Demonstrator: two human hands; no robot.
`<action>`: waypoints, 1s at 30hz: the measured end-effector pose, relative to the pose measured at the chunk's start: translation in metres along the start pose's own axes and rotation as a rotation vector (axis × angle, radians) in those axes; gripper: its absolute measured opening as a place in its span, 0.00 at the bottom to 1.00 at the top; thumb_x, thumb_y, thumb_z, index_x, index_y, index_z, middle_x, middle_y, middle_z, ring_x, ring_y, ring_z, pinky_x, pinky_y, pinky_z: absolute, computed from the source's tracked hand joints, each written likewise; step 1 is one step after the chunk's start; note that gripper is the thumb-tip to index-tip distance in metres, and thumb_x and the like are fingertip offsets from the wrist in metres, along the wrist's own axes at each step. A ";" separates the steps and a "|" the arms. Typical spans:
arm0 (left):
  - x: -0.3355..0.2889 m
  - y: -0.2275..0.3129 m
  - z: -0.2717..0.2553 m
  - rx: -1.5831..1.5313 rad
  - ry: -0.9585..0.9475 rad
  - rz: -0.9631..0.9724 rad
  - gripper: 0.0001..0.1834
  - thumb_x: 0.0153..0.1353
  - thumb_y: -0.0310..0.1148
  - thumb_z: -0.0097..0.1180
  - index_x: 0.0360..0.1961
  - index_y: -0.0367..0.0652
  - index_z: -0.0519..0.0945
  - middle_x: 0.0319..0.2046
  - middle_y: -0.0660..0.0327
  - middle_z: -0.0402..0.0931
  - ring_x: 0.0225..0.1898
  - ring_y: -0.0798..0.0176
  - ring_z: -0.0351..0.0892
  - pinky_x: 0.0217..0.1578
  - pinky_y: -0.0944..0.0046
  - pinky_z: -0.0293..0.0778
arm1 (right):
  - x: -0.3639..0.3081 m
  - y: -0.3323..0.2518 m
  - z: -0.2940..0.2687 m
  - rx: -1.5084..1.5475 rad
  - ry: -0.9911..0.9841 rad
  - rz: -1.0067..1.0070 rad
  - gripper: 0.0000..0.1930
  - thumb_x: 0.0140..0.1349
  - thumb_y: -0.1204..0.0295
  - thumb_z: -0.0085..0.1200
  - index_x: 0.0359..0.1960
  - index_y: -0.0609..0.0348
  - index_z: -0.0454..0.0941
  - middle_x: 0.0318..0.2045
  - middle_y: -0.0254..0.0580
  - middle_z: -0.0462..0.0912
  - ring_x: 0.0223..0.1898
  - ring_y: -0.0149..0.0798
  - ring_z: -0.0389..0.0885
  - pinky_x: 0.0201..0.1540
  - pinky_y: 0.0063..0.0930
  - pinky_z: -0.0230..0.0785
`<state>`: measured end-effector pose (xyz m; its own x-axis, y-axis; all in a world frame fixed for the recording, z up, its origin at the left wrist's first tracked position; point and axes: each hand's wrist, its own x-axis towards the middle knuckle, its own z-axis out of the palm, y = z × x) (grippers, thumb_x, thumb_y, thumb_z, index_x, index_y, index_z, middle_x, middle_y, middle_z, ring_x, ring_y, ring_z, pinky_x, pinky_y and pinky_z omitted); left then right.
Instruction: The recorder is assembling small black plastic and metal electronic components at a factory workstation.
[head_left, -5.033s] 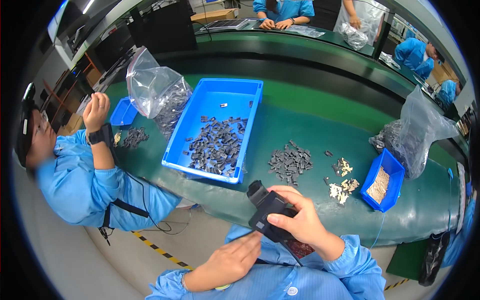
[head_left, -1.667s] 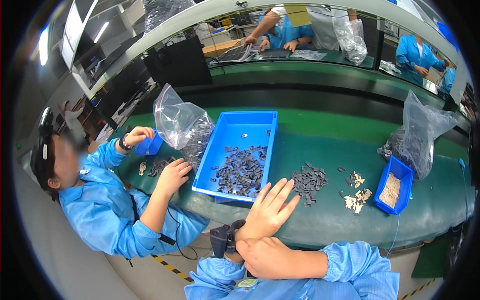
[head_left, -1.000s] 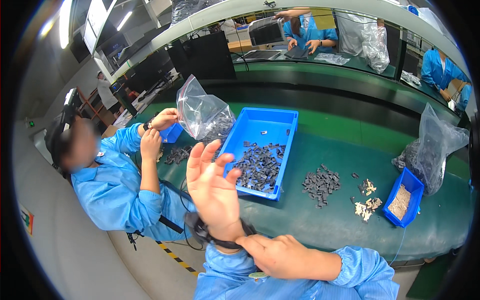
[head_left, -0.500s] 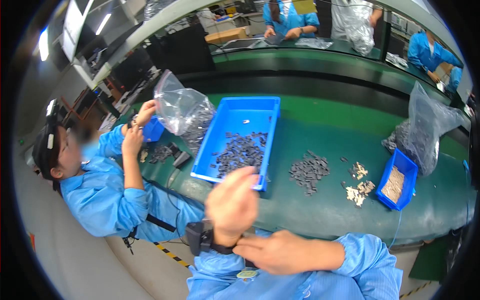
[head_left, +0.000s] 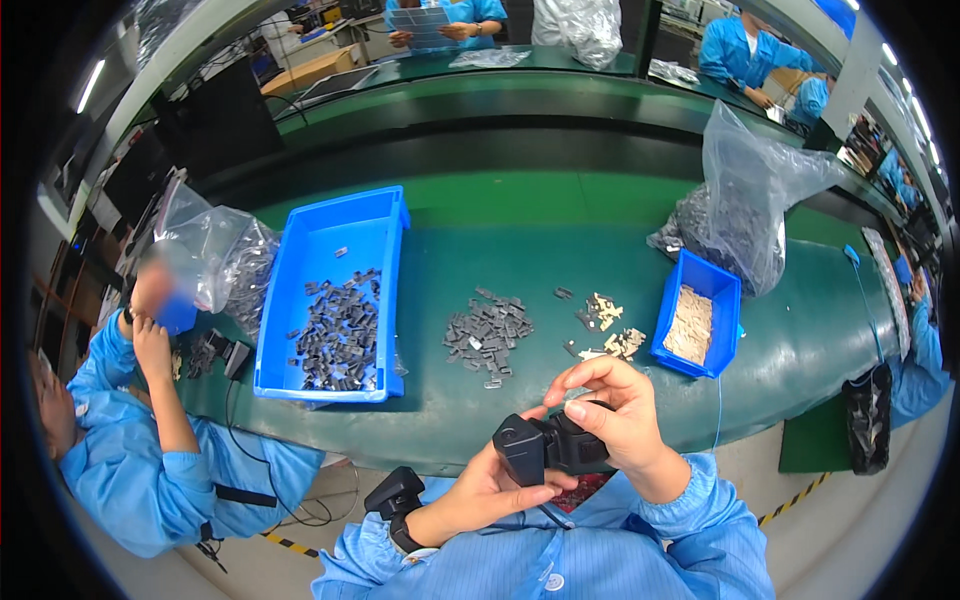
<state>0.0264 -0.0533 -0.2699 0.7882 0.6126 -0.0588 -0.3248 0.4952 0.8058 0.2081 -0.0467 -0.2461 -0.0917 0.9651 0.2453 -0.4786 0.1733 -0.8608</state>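
Both my hands on black device (head_left: pixel 548 447), held at chest, short of counter (head_left: pixel 520 260) edge. Left hand (head_left: pixel 487 487) cups underneath, right hand (head_left: pixel 612 412) pinches top. Pinch looks shallow; risk: slips, drops into lap. Grey clip pile (head_left: pixel 487 330) just ahead.

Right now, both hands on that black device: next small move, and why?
Probably steady it and finish seating it. The left hand cradles the black device from below, the right hand pinches its top, and it hangs off the green table, away from the grey parts pile.
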 end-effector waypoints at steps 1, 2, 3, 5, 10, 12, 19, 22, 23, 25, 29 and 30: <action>0.002 0.003 0.002 -0.031 0.013 -0.031 0.43 0.52 0.20 0.56 0.64 0.44 0.45 0.48 0.51 0.68 0.46 0.57 0.74 0.47 0.58 0.72 | -0.001 0.001 -0.004 0.024 0.007 0.018 0.07 0.57 0.80 0.50 0.37 0.67 0.71 0.38 0.48 0.76 0.40 0.36 0.78 0.41 0.27 0.75; 0.003 0.004 0.002 -0.061 0.027 -0.061 0.39 0.54 0.22 0.55 0.63 0.44 0.47 0.45 0.49 0.70 0.42 0.56 0.77 0.43 0.59 0.75 | -0.004 0.003 -0.009 -0.001 0.026 0.051 0.09 0.55 0.78 0.53 0.38 0.65 0.72 0.39 0.48 0.76 0.39 0.37 0.78 0.41 0.29 0.74; 0.004 0.003 0.000 -0.063 0.020 -0.073 0.39 0.54 0.22 0.55 0.63 0.44 0.47 0.45 0.49 0.70 0.42 0.56 0.77 0.43 0.59 0.75 | -0.005 0.000 -0.013 -0.001 0.041 0.050 0.09 0.55 0.78 0.53 0.38 0.65 0.72 0.39 0.48 0.76 0.39 0.37 0.78 0.41 0.29 0.74; 0.003 -0.004 -0.008 -0.164 0.023 -0.091 0.34 0.58 0.25 0.52 0.62 0.43 0.49 0.41 0.45 0.72 0.37 0.55 0.79 0.39 0.60 0.77 | -0.003 -0.005 -0.023 -0.725 -0.188 -0.244 0.14 0.51 0.73 0.58 0.39 0.63 0.74 0.41 0.48 0.75 0.39 0.40 0.78 0.39 0.31 0.72; 0.003 -0.006 -0.008 -0.313 0.061 -0.138 0.34 0.60 0.27 0.49 0.63 0.46 0.46 0.41 0.44 0.72 0.35 0.55 0.79 0.36 0.60 0.78 | -0.011 -0.016 -0.020 -0.965 -0.232 -0.254 0.21 0.41 0.71 0.59 0.41 0.62 0.74 0.44 0.51 0.74 0.42 0.46 0.76 0.43 0.35 0.68; 0.000 -0.002 -0.002 -0.254 0.085 -0.096 0.34 0.60 0.26 0.49 0.63 0.47 0.45 0.41 0.43 0.72 0.35 0.55 0.79 0.36 0.60 0.78 | -0.011 -0.013 -0.022 -1.052 -0.278 -0.270 0.21 0.39 0.74 0.57 0.40 0.63 0.74 0.42 0.49 0.76 0.41 0.47 0.76 0.42 0.36 0.68; -0.009 0.007 0.003 -0.085 0.128 -0.054 0.38 0.56 0.19 0.51 0.63 0.49 0.44 0.40 0.43 0.73 0.37 0.52 0.79 0.36 0.59 0.78 | -0.012 0.017 -0.022 -0.910 -0.228 -0.177 0.19 0.41 0.81 0.54 0.41 0.61 0.72 0.34 0.43 0.78 0.35 0.44 0.77 0.37 0.30 0.70; -0.012 0.007 0.003 -0.025 0.143 -0.018 0.37 0.54 0.20 0.53 0.61 0.49 0.47 0.40 0.39 0.71 0.34 0.50 0.80 0.36 0.57 0.78 | -0.014 0.033 -0.021 -0.673 -0.125 -0.043 0.15 0.46 0.82 0.53 0.38 0.62 0.72 0.31 0.41 0.78 0.32 0.40 0.78 0.35 0.28 0.70; -0.012 0.007 0.002 -0.025 0.144 -0.014 0.37 0.54 0.20 0.53 0.61 0.49 0.47 0.40 0.39 0.71 0.34 0.50 0.80 0.36 0.57 0.78 | -0.013 0.036 -0.019 -0.639 -0.114 -0.018 0.14 0.47 0.81 0.52 0.38 0.62 0.72 0.31 0.41 0.78 0.32 0.39 0.78 0.34 0.28 0.69; -0.014 0.005 -0.003 -0.068 0.159 -0.016 0.35 0.54 0.21 0.54 0.58 0.49 0.49 0.39 0.39 0.72 0.34 0.50 0.80 0.36 0.57 0.78 | -0.010 0.037 -0.016 -0.607 -0.106 0.006 0.12 0.48 0.81 0.52 0.38 0.62 0.72 0.30 0.40 0.78 0.31 0.38 0.78 0.34 0.27 0.69; -0.019 0.002 -0.015 -0.163 0.149 -0.049 0.35 0.52 0.21 0.55 0.57 0.49 0.51 0.35 0.44 0.75 0.36 0.51 0.79 0.34 0.58 0.78 | 0.000 0.025 -0.002 -0.711 -0.152 0.001 0.12 0.48 0.81 0.53 0.36 0.62 0.72 0.29 0.41 0.77 0.31 0.38 0.79 0.33 0.26 0.69; -0.021 0.005 -0.016 -0.128 0.142 -0.005 0.32 0.52 0.22 0.56 0.56 0.45 0.54 0.36 0.47 0.74 0.36 0.54 0.79 0.36 0.61 0.77 | 0.002 0.023 0.000 -0.743 -0.170 -0.003 0.11 0.48 0.81 0.53 0.35 0.61 0.71 0.29 0.41 0.77 0.31 0.37 0.79 0.33 0.26 0.69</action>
<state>0.0002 -0.0541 -0.2738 0.7116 0.6858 -0.1527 -0.3917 0.5676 0.7241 0.1963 -0.0406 -0.2655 -0.2537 0.9311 0.2621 0.2290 0.3210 -0.9190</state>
